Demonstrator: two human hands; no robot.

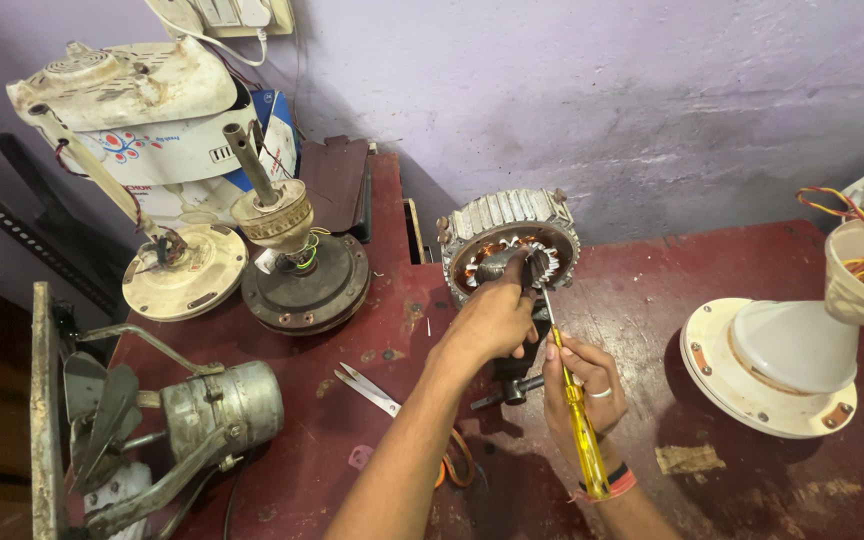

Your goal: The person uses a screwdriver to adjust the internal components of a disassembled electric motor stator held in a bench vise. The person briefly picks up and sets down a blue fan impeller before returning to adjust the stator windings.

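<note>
A round fan motor stator [509,238] with copper windings and a ribbed metal rim stands tilted on the dark red table [652,300]. My left hand [492,322] grips its lower front, fingers reaching into the centre. My right hand [580,380] holds a yellow-handled screwdriver [574,405], whose thin shaft points up to the motor's lower right edge. A dark metal shaft part [508,390] lies under my hands.
Scissors [366,388] lie left of my arm. A ceiling fan motor with a rod [297,262] and a cream fan base [184,270] stand at the back left. An exhaust fan [167,420] lies at the front left. A white fan base [772,362] with coloured wires sits right.
</note>
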